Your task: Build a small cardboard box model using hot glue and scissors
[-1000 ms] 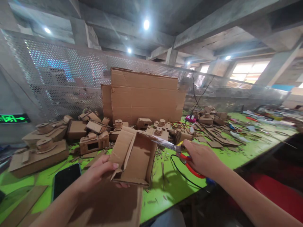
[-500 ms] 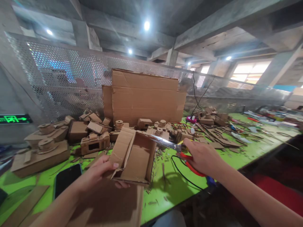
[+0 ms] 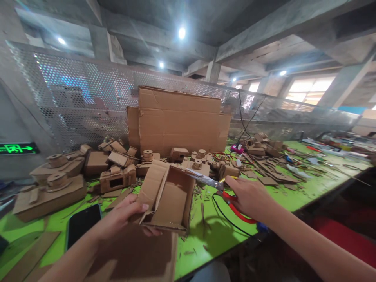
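Observation:
My left hand (image 3: pixel 132 213) grips the lower left corner of an open cardboard box (image 3: pixel 174 196), thumb on its folded-out flap and fingers underneath. The shallow box is tilted so that its inside faces me. In my right hand (image 3: pixel 248 196) are scissors (image 3: pixel 210 180) with red and yellow handles. Their blades point left and lie along the box's upper right edge; whether they cut into the cardboard I cannot tell. Below my left hand, a large cardboard sheet (image 3: pixel 147 254) lies at the table's front edge.
Several cardboard camera models (image 3: pixel 117 177) crowd the back of the green table (image 3: pixel 202 250). A phone (image 3: pixel 84 223) lies at left, a black cable (image 3: pixel 226 219) at right. Cardboard scraps (image 3: pixel 276 172) are strewn to the right. A tall cardboard panel (image 3: pixel 182 119) stands behind, before a perforated metal screen (image 3: pixel 96 90).
The scissors have shifted slightly left, their blades now lying further over the box's top edge and closer together. My left hand and the box have barely moved.

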